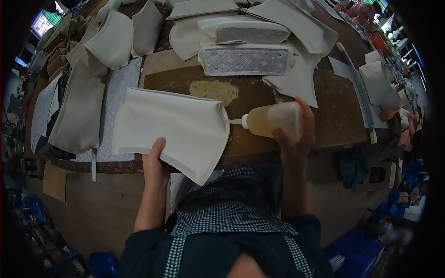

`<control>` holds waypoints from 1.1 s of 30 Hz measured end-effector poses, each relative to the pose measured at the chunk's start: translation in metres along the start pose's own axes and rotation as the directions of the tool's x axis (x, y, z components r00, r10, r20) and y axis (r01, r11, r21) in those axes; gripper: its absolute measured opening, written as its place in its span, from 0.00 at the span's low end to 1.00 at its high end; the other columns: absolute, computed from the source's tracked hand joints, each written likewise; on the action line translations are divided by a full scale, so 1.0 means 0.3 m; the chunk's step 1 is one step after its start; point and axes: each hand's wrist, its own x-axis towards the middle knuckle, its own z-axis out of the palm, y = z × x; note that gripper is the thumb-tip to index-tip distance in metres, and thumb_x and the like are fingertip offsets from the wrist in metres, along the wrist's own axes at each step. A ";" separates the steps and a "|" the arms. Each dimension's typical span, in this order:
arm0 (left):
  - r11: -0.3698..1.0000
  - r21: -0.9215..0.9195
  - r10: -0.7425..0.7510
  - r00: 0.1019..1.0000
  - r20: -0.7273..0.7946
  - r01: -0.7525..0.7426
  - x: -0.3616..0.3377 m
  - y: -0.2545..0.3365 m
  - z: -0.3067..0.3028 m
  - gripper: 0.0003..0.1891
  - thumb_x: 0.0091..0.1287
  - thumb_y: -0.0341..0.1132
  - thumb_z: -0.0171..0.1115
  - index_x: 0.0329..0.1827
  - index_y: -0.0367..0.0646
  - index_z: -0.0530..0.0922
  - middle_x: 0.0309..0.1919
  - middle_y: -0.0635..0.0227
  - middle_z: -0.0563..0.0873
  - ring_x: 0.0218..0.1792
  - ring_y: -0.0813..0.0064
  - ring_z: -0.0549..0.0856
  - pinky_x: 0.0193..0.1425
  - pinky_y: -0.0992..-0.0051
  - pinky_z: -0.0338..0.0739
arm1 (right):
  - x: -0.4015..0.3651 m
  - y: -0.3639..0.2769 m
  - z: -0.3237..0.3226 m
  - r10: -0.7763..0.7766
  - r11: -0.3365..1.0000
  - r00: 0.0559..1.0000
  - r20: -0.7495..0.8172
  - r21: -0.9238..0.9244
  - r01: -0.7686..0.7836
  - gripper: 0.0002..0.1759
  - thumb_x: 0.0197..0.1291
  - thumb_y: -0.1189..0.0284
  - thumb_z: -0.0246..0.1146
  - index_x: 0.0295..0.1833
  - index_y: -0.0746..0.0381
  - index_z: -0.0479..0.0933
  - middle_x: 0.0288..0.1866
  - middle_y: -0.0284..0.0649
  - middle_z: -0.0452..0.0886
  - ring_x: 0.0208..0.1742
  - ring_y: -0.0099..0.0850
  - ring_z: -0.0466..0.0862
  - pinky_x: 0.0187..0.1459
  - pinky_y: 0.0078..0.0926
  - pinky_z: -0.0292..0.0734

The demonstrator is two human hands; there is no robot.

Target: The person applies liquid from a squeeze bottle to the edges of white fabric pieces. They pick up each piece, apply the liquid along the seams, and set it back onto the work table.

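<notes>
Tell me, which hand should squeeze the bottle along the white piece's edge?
Probably the right hand: it grips the squeeze bottle, with the nozzle at the edge of the white piece. The left hand rests on that piece, steadying it.

left hand: all but thumb hidden under white fabric piece. bottle nozzle tip vs piece edge: contact too small to tell. Fabric stacks at tabletop far edge cut off.
</notes>
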 end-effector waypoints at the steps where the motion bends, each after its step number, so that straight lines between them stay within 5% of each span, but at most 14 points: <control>1: 1.000 -0.008 -0.009 1.000 -0.004 0.009 0.000 -0.003 -0.005 0.26 0.65 0.34 0.63 0.64 0.35 0.67 0.53 0.59 0.77 0.54 0.65 0.79 0.58 0.65 0.75 | -0.014 0.002 -0.003 0.002 1.000 1.000 -0.011 0.001 -0.002 0.40 0.49 0.69 0.73 0.68 0.64 0.65 0.58 0.41 0.73 0.54 0.31 0.77 0.55 0.30 0.76; 19: 0.998 -0.014 0.057 0.998 -0.024 -0.058 -0.008 -0.016 0.004 0.24 0.66 0.33 0.63 0.62 0.34 0.69 0.53 0.61 0.79 0.53 0.68 0.79 0.59 0.69 0.73 | -0.109 0.051 -0.021 0.199 0.927 0.980 -0.025 0.328 -0.180 0.40 0.52 0.70 0.72 0.69 0.64 0.64 0.57 0.38 0.72 0.55 0.28 0.75 0.57 0.28 0.74; 33: 0.998 -0.027 0.050 0.998 -0.022 -0.051 -0.016 -0.002 0.022 0.22 0.67 0.32 0.62 0.61 0.33 0.69 0.51 0.61 0.79 0.52 0.70 0.79 0.58 0.71 0.74 | -0.209 0.128 -0.030 0.390 0.743 0.921 0.019 0.585 -0.327 0.41 0.54 0.69 0.71 0.71 0.65 0.60 0.60 0.41 0.71 0.60 0.32 0.74 0.62 0.34 0.72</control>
